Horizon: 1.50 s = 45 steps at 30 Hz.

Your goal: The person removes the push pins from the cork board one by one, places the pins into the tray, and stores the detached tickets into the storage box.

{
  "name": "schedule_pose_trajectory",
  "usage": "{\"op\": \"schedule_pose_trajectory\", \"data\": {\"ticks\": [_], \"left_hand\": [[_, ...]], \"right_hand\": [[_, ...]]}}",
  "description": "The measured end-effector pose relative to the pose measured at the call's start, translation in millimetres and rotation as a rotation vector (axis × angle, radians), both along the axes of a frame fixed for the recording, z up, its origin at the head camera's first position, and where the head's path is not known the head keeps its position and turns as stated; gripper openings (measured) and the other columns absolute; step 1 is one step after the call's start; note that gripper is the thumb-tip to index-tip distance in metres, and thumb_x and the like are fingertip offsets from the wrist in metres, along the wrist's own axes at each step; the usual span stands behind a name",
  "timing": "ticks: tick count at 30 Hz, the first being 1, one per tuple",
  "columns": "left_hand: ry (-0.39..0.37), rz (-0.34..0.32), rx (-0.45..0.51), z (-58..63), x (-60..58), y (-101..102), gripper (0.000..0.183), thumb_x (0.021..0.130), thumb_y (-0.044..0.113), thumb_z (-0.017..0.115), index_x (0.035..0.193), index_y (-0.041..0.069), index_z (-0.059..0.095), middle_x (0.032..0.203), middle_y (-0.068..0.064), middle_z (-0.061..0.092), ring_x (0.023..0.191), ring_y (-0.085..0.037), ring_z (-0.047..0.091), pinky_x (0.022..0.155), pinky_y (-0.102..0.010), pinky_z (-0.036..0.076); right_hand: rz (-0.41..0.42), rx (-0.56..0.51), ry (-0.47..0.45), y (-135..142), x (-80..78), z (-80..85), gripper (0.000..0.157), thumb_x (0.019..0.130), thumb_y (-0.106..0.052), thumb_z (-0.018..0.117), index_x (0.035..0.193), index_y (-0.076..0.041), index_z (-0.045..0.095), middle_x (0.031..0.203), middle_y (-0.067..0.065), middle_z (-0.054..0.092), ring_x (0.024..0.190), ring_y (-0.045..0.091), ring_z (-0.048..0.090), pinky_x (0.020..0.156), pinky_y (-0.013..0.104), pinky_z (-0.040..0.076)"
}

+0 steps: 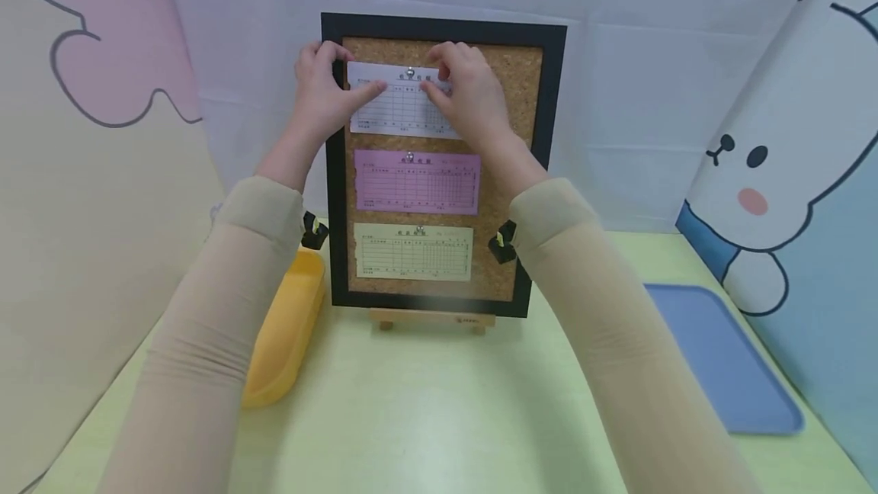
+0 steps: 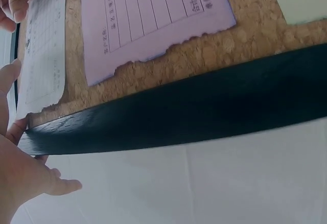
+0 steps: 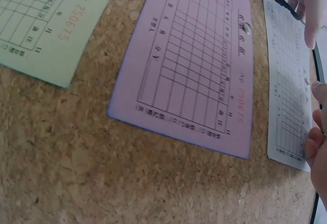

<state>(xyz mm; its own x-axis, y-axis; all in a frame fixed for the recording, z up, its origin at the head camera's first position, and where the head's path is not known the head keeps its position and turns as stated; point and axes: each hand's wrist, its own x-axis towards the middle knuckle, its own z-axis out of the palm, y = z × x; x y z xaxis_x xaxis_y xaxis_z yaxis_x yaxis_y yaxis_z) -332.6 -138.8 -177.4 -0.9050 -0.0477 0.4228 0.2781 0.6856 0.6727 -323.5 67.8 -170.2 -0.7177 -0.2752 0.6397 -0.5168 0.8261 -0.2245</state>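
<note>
A white receipt slip (image 1: 405, 109) is fixed near the top of a black-framed cork board (image 1: 511, 197), with a silver pin (image 1: 410, 72) at its upper middle. My left hand (image 1: 324, 90) is at the slip's left end, fingers at the frame and upper left corner, thumb extended over the slip. My right hand (image 1: 473, 94) lies over the slip's right part. Its fingers are bent and its thumb points toward the pin, with a gap between thumb and fingers. Below are a pink receipt slip (image 3: 189, 70) and a pale green receipt slip (image 1: 414, 254), each pinned at its top.
The board leans on a small wooden stand (image 1: 432, 317) on a pale green table (image 1: 425, 418). A yellow tray (image 1: 284, 334) sits at the left, partly behind my left sleeve. At the right lies a blue tray (image 1: 727, 372). White cloth (image 1: 631, 97) hangs behind.
</note>
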Motion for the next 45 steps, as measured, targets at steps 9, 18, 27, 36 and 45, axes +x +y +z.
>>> {"op": "schedule_pose_trajectory", "data": {"ticks": [9, 18, 27, 36, 45], "left_hand": [[0.000, 0.001, 0.097, -6.8, -3.7, -11.6, 0.049, 0.078, 0.056, 0.067, 0.092, 0.011, 0.053, 0.153, -0.001, 0.019, 0.141, -0.014, 0.014, 0.113, -0.030, 0.022], [0.106, -0.009, 0.244, -25.0, -5.8, -12.8, 0.042, 0.078, 0.052, 0.070, 0.075, 0.014, 0.053, 0.141, -0.004, 0.037, 0.130, -0.017, 0.030, 0.107, -0.025, 0.026], [0.147, -0.008, 0.281, -28.8, -6.0, -9.3, 0.041, 0.078, 0.049, 0.072, 0.073, 0.013, 0.052, 0.140, -0.006, 0.040, 0.130, -0.019, 0.032, 0.107, -0.024, 0.027], [0.161, -0.002, 0.282, -30.2, -6.9, -8.1, 0.042, 0.078, 0.049, 0.072, 0.073, 0.012, 0.053, 0.137, -0.006, 0.042, 0.127, -0.019, 0.034, 0.105, -0.024, 0.030], [0.167, -0.018, 0.307, -29.7, -5.1, -3.1, 0.040, 0.078, 0.045, 0.073, 0.071, 0.012, 0.052, 0.134, -0.008, 0.043, 0.124, -0.020, 0.036, 0.103, -0.025, 0.031]], "right_hand": [[-0.077, -0.065, 0.049, -11.7, -2.9, -4.2, 0.029, 0.093, -0.036, 0.058, 0.111, -0.014, 0.057, 0.095, 0.001, 0.048, 0.090, 0.013, 0.042, 0.071, 0.024, 0.037], [-0.194, -0.069, 0.053, -23.8, -4.5, -4.1, 0.030, 0.091, -0.042, 0.058, 0.105, -0.015, 0.061, 0.104, 0.000, 0.054, 0.095, 0.015, 0.045, 0.079, 0.027, 0.040], [-0.231, -0.073, 0.059, -29.7, -5.2, -4.2, 0.028, 0.092, -0.040, 0.058, 0.103, -0.015, 0.064, 0.105, 0.000, 0.056, 0.098, 0.016, 0.047, 0.080, 0.029, 0.038], [-0.259, -0.055, 0.051, -38.3, -6.2, -2.8, 0.027, 0.093, -0.039, 0.055, 0.104, -0.017, 0.066, 0.106, -0.001, 0.058, 0.100, 0.016, 0.048, 0.083, 0.031, 0.037], [-0.289, -0.090, 0.051, -44.3, -7.2, -4.4, 0.024, 0.094, -0.037, 0.054, 0.101, -0.017, 0.066, 0.108, -0.002, 0.060, 0.101, 0.016, 0.049, 0.089, 0.034, 0.036]]}}
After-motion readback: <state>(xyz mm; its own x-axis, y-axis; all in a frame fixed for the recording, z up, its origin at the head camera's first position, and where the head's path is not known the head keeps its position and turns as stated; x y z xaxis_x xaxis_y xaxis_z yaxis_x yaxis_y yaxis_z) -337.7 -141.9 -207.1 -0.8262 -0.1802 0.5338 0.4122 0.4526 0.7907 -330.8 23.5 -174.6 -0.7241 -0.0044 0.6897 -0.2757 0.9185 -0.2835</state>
